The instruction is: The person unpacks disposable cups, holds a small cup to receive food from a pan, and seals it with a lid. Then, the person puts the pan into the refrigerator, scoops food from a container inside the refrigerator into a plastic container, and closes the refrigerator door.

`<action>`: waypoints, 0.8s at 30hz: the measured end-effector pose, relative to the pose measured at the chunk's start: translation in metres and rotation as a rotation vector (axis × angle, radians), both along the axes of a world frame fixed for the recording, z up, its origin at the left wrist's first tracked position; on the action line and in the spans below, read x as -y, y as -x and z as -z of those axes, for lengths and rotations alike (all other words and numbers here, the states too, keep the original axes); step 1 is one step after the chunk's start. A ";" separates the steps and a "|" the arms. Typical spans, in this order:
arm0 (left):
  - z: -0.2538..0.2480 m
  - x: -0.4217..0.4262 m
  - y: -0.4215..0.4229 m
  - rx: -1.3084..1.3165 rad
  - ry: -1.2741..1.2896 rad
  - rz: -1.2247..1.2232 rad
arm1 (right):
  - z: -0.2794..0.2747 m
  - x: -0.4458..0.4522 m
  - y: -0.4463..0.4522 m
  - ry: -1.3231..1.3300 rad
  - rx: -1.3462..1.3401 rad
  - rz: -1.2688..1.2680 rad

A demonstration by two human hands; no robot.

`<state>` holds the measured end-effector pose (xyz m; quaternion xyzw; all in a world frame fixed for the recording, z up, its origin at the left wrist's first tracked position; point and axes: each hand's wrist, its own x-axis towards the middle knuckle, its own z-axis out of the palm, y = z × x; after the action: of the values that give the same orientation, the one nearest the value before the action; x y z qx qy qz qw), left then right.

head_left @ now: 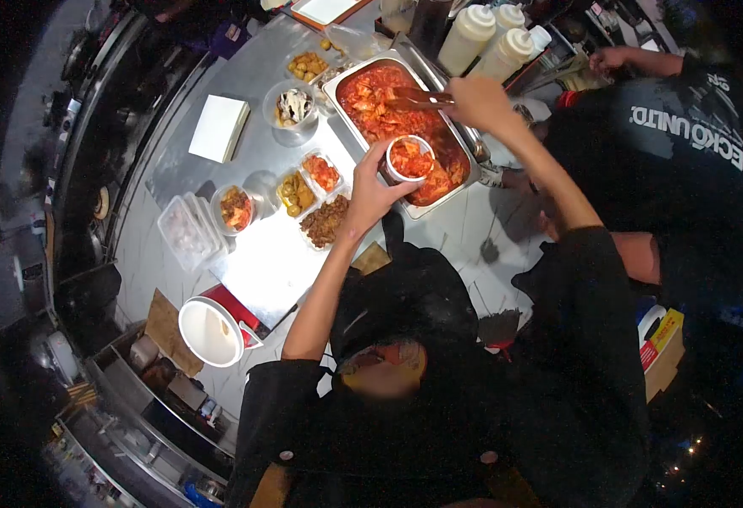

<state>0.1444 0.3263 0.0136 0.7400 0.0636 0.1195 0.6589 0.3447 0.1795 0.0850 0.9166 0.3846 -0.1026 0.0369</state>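
A steel pan (473,176) of red, saucy food stands on the counter. My right hand (481,106) is closed round the handle of brown tongs (422,98), whose tips rest in the food near the middle of the pan. Over the pan's near left edge, my left hand (374,188) holds a small white cup (410,158) filled with red food. Left of that hand, a clear tray (314,213) has red food, yellow-green slices and dark chopped meat in its compartments.
Round containers (292,114) (236,210) of food and stacked clear lids (190,231) lie to the left, with a white box (219,127) and a white bucket (210,331). Squeeze bottles (466,39) stand behind the pan. A co-worker in a black shirt (668,161) is at the right.
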 end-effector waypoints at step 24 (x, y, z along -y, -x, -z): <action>0.024 -0.027 -0.058 0.060 -0.264 -0.108 | -0.104 0.094 0.030 -0.215 -0.109 0.106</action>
<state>0.2019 0.3530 -0.0106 0.8117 0.0676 0.1841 0.5501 0.3151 0.0860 0.1891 0.9274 0.3460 -0.1123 -0.0879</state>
